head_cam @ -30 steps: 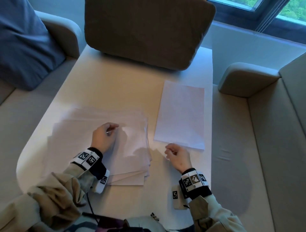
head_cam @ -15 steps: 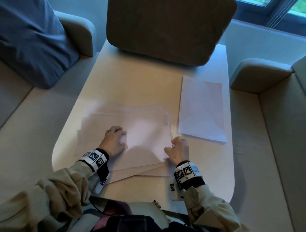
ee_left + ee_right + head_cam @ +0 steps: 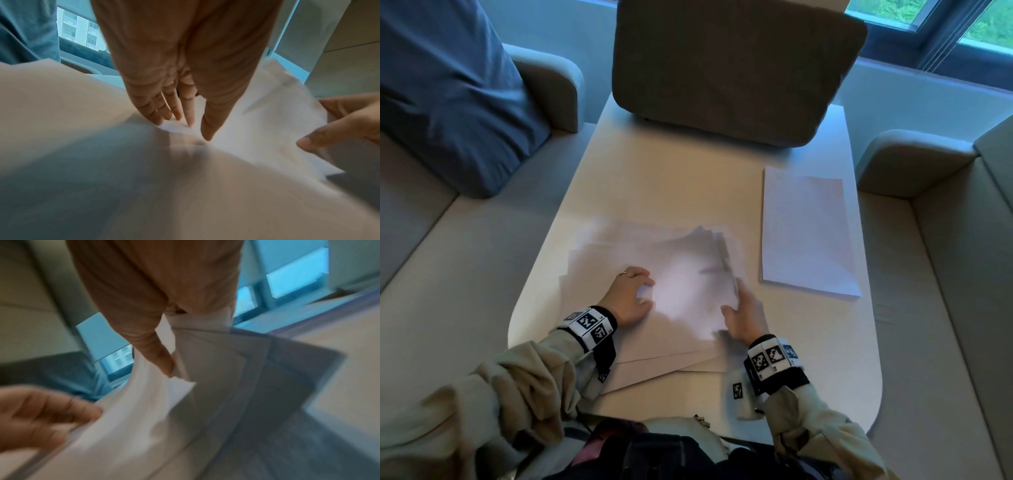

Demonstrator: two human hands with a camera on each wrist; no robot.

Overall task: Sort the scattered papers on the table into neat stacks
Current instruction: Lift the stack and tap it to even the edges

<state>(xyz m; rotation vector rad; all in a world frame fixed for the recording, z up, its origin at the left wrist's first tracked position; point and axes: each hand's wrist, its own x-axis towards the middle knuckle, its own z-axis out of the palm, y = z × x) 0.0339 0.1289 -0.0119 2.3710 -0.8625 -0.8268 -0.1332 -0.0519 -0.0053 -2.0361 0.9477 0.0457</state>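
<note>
Right now the loose papers [image 3: 654, 308] lie fanned under and between my two hands, and the neat stack [image 3: 806, 236] sits off to the right of my right hand [image 3: 744, 317], apart from the fan, its long axis running away from me. That is what the coming move turns on, I think: whatever I lift travels rightward, and my right hand is the nearer one to that stack.

My right hand stands on edge at the right side of the fan, thumb [image 3: 162, 363] on top of a raised sheet and the fingers behind it, pinching that edge so the paper bows upward. How many sheets it has, I cannot tell; the wrist view is blurred.

My left hand [image 3: 630, 298] lies on the fan to the left, fingers [image 3: 174, 112] extended and close together, tips pressing down on the paper, holding the rest flat to the worktop [image 3: 671, 178].

The fanned sheets lie crosswise to the stack, so I judge they need turning before they go down square on it.
</note>
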